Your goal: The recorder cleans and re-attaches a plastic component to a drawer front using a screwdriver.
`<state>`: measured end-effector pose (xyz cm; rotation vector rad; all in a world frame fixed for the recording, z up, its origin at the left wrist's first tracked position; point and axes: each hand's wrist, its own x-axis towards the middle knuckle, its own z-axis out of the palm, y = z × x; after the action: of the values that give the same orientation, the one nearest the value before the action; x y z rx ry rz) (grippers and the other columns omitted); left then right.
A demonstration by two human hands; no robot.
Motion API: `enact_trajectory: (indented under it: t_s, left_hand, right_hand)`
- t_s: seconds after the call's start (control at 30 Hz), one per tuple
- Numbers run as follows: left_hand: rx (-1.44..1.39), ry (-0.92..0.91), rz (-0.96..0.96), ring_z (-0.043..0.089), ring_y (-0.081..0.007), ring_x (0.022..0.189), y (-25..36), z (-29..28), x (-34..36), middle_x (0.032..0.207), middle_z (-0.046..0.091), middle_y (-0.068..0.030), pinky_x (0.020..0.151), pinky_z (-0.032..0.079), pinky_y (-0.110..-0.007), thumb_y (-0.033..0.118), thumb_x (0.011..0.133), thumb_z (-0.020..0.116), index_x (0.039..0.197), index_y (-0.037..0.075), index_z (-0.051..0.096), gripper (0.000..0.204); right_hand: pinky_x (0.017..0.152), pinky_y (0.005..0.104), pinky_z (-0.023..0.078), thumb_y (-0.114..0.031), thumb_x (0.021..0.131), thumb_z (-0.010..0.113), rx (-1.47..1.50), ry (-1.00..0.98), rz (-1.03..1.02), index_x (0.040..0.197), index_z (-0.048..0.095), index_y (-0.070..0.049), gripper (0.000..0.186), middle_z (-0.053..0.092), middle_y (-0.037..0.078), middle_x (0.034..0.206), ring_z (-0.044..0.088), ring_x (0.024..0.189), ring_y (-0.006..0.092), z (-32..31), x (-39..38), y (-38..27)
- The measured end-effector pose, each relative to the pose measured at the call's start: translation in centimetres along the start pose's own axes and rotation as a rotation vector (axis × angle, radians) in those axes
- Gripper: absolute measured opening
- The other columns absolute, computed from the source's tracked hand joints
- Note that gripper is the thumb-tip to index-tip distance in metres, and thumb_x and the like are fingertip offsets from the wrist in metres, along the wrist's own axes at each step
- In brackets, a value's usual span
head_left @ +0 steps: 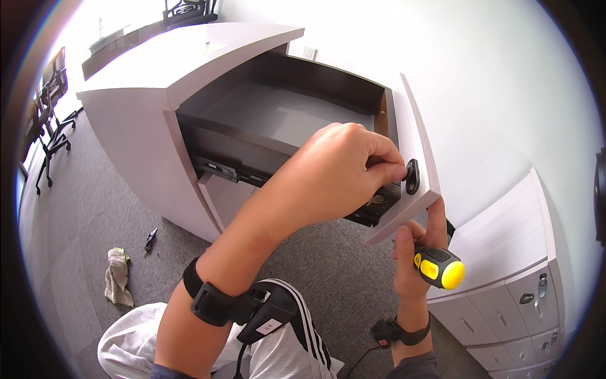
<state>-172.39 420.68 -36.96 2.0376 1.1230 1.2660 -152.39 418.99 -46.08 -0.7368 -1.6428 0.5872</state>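
My left hand [344, 167] reaches across the drawer [271, 117], which is pulled out from a pale wood-look cabinet [136, 126]. Its thumb and index finger are pinched together beside a black oval fitting [412, 177] on the edge side of the drawer front [421, 148]. Whatever small thing lies between those fingertips is hidden. Below the front's lower corner, my right hand [413, 256] is wrapped round a screwdriver [440, 267] with a black and yellow handle; its shaft cannot be seen. One right finger reaches up against the front. A black metal bracket [377, 205] sits below my left hand.
A second pale cabinet [499, 252] with drawers and a lock stands at the right. On the grey carpet at the left lie a glove-like cloth [118, 278] and a small black tool [150, 241]. Office chairs [55, 120] are farther left; a white wall [492, 95] rises behind.
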Motion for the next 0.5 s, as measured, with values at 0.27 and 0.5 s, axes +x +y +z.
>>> enact_trajectory:
  t_s: [0.27, 0.5]
  left_hand:
    - [0.113, 0.058, 0.135, 0.061, -0.0228, 0.074, -0.55, 0.34, -0.08, 0.081, 0.067, -0.0094, 0.070, 0.049, -0.034, 0.015, 0.083, 0.071, 0.090, 0.003, 0.074, 0.015]
    - [0.036, 0.019, 0.055, 0.063, -0.0210, 0.074, -0.49, 0.07, -0.21, 0.081, 0.068, -0.0090, 0.070, 0.050, -0.032, 0.012, 0.081, 0.071, 0.091, 0.002, 0.074, 0.014]
  right_hand:
    - [0.055, 0.0165, 0.046, -0.016, 0.091, 0.065, -0.086, -0.018, -0.054, 0.147, 0.033, -0.002, 0.065, 0.049, 0.018, 0.141, 0.054, 0.059, 0.0034, -0.34, -0.27, 0.19]
    - [0.052, 0.0169, 0.044, -0.014, 0.092, 0.064, -0.089, -0.025, -0.103, 0.147, 0.032, -0.002, 0.065, 0.055, 0.018, 0.134, 0.052, 0.056, 0.0034, -0.05, -0.35, 0.46]
